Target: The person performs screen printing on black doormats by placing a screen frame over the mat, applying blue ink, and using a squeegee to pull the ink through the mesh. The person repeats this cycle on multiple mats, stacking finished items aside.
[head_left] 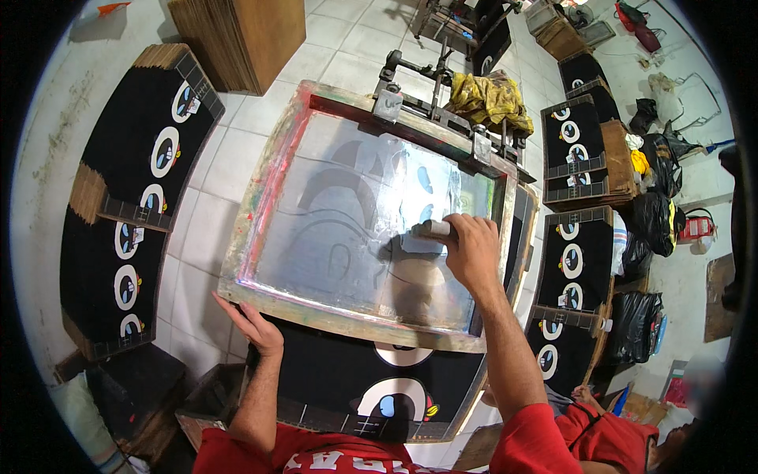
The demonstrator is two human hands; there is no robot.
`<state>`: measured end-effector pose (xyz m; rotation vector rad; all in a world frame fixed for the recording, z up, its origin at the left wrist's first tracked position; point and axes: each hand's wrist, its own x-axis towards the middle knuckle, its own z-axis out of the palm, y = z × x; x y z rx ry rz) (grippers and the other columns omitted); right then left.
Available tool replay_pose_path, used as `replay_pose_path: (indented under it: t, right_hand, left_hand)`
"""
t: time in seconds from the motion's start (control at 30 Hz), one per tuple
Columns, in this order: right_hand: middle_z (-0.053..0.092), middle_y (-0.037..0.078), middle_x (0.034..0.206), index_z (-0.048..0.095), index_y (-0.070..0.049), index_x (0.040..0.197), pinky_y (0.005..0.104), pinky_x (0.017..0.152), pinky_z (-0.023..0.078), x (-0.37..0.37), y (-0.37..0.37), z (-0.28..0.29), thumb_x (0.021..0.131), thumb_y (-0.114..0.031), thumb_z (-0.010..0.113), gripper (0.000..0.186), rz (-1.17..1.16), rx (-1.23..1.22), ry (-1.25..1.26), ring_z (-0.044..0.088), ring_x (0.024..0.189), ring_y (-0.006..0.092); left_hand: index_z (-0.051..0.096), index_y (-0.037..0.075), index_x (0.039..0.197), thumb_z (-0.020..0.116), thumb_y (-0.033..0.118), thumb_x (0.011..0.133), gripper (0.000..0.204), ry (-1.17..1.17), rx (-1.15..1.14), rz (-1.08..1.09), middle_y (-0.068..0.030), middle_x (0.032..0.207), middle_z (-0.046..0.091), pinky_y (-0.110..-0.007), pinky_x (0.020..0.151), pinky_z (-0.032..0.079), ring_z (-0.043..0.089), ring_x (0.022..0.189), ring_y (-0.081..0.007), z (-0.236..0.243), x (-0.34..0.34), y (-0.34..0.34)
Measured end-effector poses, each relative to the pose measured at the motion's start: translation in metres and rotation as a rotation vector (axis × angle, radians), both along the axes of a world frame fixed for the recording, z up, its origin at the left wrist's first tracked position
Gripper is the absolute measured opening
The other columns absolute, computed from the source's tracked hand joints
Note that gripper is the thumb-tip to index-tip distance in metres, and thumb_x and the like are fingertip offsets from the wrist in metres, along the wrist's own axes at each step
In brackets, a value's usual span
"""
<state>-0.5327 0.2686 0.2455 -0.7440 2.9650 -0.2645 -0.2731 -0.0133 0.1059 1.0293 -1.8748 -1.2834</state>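
Observation:
My right hand (472, 246) is closed round the grey handle of a small squeegee (433, 229), which rests on the mesh of a screen-printing frame (237, 237). A light blue smear of ink (424, 243) lies on the mesh beneath the squeegee. Stretched fingers of my left hand (254, 325) touch the frame's near left corner from outside. Below the frame lies a black printed panel (316, 371) with white ring shapes and blue patches. Metal clamps (388, 105) hold the frame's far side to a hinge bar.
Racks of black printed panels (118, 178) stand on the left, more panels (580, 245) on the right. A yellow stained cloth (489, 101) hangs behind the frame. Black plastic bags (636, 328) line the right wall. Another person in a red sleeve (616, 438) is at lower right.

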Motion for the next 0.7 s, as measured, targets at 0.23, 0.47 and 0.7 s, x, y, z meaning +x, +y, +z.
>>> replay_pose_path:
  t: [0.23,0.47,0.7]
  right_hand:
    - [0.072,0.008,0.102,0.069,-0.010,0.110,0.0455,0.098,0.042,-0.019,0.005,-0.021,0.081,-0.008,0.077,0.030,0.085,0.006,0.032,0.066,0.102,0.0289]
    - [0.074,0.018,0.109,0.069,-0.009,0.121,0.0509,0.092,0.050,-0.166,-0.022,-0.041,0.077,-0.028,0.085,0.051,0.020,0.093,0.003,0.070,0.104,0.0380]
    - [0.074,0.012,0.103,0.073,-0.010,0.109,0.0457,0.086,0.052,-0.126,-0.019,-0.049,0.071,-0.017,0.087,0.041,-0.011,-0.088,0.073,0.067,0.099,0.0360]
  left_hand:
    - [0.006,-0.009,0.162,0.033,0.021,0.112,0.064,0.000,-0.026,0.000,-0.0309,0.168,0.012,-0.044,0.125,0.022,0.023,0.155,-0.0361,-0.002,0.000,0.000]
    - [0.006,-0.009,0.161,0.032,0.022,0.112,0.064,-0.021,-0.032,0.001,-0.0306,0.168,0.012,-0.044,0.126,0.020,0.022,0.155,-0.0363,0.001,-0.002,0.001]
    - [0.006,-0.009,0.161,0.033,0.023,0.112,0.065,-0.043,-0.034,0.009,-0.0311,0.167,0.013,-0.044,0.125,0.021,0.023,0.155,-0.0368,0.003,-0.003,0.002]
